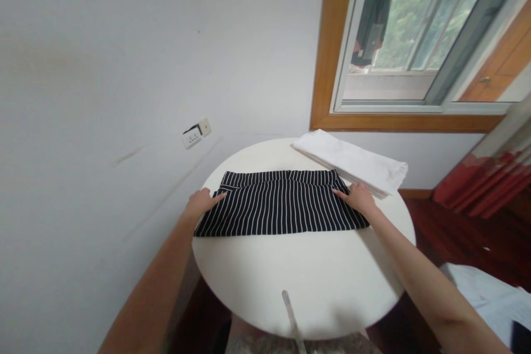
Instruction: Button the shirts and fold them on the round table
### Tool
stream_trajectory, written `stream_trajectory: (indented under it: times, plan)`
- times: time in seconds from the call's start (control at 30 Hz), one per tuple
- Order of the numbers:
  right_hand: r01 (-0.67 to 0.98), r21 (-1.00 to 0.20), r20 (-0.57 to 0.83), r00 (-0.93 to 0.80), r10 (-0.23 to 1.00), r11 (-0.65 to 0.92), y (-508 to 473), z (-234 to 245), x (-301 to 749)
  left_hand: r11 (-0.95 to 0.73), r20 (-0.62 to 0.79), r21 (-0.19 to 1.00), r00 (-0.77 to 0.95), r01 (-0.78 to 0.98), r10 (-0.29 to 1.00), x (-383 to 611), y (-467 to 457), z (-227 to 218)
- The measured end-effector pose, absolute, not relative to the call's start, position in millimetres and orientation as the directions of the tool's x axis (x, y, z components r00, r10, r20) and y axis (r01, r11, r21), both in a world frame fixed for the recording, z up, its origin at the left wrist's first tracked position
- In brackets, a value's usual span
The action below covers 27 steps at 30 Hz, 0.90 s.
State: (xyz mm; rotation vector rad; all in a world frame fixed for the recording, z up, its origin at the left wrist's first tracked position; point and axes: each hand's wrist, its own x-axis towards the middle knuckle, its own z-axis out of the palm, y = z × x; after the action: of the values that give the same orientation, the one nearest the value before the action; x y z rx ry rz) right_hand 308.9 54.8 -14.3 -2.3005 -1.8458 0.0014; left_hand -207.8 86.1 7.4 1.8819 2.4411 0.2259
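A black cloth with thin white stripes [280,204] lies folded flat in a wide band across the far half of a round white table [307,282]. My left hand [202,202] rests at the cloth's left end, fingers stretched out and pointing onto the fabric. My right hand [357,197] lies at the right end, fingers flat and pointing left onto the cloth. Neither hand grips anything. A folded white cloth [357,163] sits at the table's far right edge, just behind my right hand.
A white wall with a socket [191,136] stands behind the table. A wood-framed window [415,44] is at the upper right. Red curtain fabric [489,177] hangs at the right above a dark red floor. White bedding [485,293] shows at the lower right.
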Motion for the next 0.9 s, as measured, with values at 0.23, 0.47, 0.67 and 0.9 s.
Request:
stream_trajectory:
  times: [0.23, 0.47, 0.67, 0.9]
  plan:
    - [0.949, -0.225, 0.014, 0.228, 0.974, -0.219, 86.2, -16.4, 289.7, 0.239, -0.157, 0.21, -0.209, 0.948, 0.965, -202.2, 102.0, 6.2]
    - [0.951, -0.289, 0.071, 0.137, 0.988, -0.111, 90.7, -15.9, 271.0, 0.217, -0.093, 0.186, -0.203, 0.958, 0.975, -186.4, 101.3, 5.0]
    - [0.905, -0.424, 0.199, 0.044, 0.979, 0.045, 86.4, -13.9, 281.4, 0.089, -0.102, 0.279, -0.063, 0.956, 0.993, -184.8, 93.2, 13.4]
    - [0.713, -0.624, 0.386, -0.074, 0.919, 0.32, 64.4, 6.1, 295.0, 0.064, -0.005, 0.403, -0.068, 0.913, 0.998, -173.0, 90.3, 26.8]
